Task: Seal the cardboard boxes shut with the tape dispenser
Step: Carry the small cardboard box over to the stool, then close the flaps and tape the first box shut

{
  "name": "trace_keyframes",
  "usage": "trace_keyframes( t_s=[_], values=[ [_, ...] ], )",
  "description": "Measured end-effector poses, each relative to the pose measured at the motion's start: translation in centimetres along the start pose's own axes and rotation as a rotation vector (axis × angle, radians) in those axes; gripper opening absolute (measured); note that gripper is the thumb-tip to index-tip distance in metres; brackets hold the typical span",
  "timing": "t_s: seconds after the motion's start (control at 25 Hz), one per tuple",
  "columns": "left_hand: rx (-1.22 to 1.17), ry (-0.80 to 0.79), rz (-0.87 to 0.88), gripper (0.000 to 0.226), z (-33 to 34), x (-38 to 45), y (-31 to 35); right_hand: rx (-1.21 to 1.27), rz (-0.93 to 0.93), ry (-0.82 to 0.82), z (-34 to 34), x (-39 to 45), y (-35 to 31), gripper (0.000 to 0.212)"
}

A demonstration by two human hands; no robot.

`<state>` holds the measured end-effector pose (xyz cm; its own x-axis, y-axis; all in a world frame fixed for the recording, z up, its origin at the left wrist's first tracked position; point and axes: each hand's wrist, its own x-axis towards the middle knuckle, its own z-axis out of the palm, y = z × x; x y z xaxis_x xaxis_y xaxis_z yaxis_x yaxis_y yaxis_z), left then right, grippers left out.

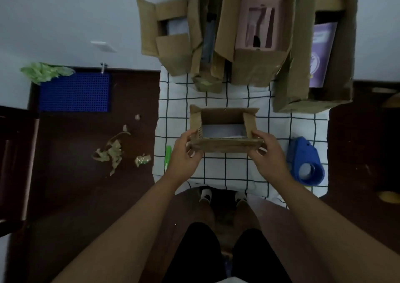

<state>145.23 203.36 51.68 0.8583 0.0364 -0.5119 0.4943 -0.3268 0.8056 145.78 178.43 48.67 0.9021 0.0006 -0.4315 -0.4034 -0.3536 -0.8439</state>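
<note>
The small open brown cardboard box [224,129] sits on the white grid-patterned cloth surface [281,129]. The left hand [186,153] and right hand [268,153] each grip its near corners, probably to steady it for folding flaps; the blue plastic tape dispenser [305,161] waits just right.

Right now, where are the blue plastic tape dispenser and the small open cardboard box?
Blue plastic tape dispenser [304,160]: head view, on its body.
Small open cardboard box [225,144]: head view, on its near flap.
</note>
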Motion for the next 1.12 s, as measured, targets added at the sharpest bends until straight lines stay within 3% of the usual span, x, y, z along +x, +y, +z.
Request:
trace_keyframes(
  t_s=[0.24, 0.44, 0.64, 0.8, 0.88, 1.0, 1.12],
  values=[
    [0.214, -0.015, 0.076, 0.047, 0.9, 3.6, -4.7, 0.007, 0.044, 0.088, 2.7, 0.9, 2.6, 0.043],
    [0.185, 0.024, 0.043, 0.035, 1.0, 4.2, -5.2, 0.007, 0.119, 0.128, 3.8, 0.7, 2.8, 0.039],
    [0.208, 0.113, -0.012, 0.065, 0.8, 4.7, -4.4, -0.060, 0.161, 0.194, 3.6, 1.6, 2.3, 0.031],
    [0.312, 0.102, 0.027, 0.090, 0.7, 5.9, -4.2, -0.185, 0.198, 0.189, 3.6, 2.6, 3.1, 0.054],
    [0.414, 0.131, 0.148, 0.095, 0.6, 6.6, -4.2, -0.281, 0.151, 0.180, 3.6, 2.8, 3.1, 0.070],
    [0.592, 0.152, 0.378, 0.075, 0.9, 7.2, -4.2, -0.465, -0.052, 0.139, 3.4, 3.0, 2.9, 0.077],
    [0.541, 0.163, 0.382, 0.042, 1.7, 6.7, -4.8, -0.560, -0.129, 0.073, 3.3, 3.2, 3.4, 0.058]
  ],
)
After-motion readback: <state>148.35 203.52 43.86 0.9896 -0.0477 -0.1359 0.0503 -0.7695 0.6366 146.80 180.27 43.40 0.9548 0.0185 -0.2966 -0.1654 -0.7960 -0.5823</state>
